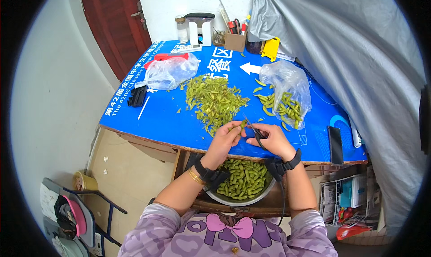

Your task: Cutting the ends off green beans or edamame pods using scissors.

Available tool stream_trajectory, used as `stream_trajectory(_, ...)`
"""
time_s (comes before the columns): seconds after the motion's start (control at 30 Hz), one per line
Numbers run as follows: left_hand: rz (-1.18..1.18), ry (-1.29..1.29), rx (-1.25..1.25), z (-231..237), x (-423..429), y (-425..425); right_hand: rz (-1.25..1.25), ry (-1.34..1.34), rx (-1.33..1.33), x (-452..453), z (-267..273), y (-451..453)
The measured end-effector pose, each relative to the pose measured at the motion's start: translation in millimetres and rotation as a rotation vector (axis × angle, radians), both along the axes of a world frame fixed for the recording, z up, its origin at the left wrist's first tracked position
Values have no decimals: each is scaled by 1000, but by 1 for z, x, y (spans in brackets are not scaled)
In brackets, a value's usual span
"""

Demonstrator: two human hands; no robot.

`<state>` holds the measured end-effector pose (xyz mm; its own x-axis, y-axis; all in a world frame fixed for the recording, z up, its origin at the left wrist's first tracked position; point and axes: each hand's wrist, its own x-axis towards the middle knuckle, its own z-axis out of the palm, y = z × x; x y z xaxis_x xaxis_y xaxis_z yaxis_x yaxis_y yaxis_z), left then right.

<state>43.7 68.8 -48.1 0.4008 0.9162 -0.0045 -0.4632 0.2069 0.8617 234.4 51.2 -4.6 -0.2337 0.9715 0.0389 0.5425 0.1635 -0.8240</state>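
Observation:
Over the front of the blue-covered table (161, 129), my left hand (229, 135) pinches a green soybean pod (243, 123) between thumb and fingers. My right hand (271, 139) grips black-handled scissors (258, 135), their blades pointing up beside the pod. Beyond my left hand spreads a pile of trimmed pod tips (215, 102). More whole pods (289, 108) lie in and around a clear plastic bag (293, 75) at the right. Below my wrists, a metal bowl (240, 202) full of pods sits in the open drawer (276, 199).
A crumpled plastic bag (171, 71) and a black object (137, 96) lie at the left. Along the back stand a glass jar (182, 29), a cardboard pen holder (235, 42) and a yellow stand (270, 49). A silver curtain (336, 54) hangs at the right; a black strip (335, 145) overlaps the front edge.

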Motion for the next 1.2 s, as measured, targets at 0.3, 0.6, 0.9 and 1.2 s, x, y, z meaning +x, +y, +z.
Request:
stream_trajectory(0.3,142,319,319,3,-5,-2,65,-79,100,2,9,-7)
stream_trajectory(0.6,231,363,419,3,-9,0,-2,15,13,-2,7,-5)
stream_trajectory(0.9,184,-43,1,10,-5,-3,100,40,62,-11,-10,-3)
stream_trajectory(1.2,132,-65,53,5,-6,-3,48,-3,17,-25,-13,-6)
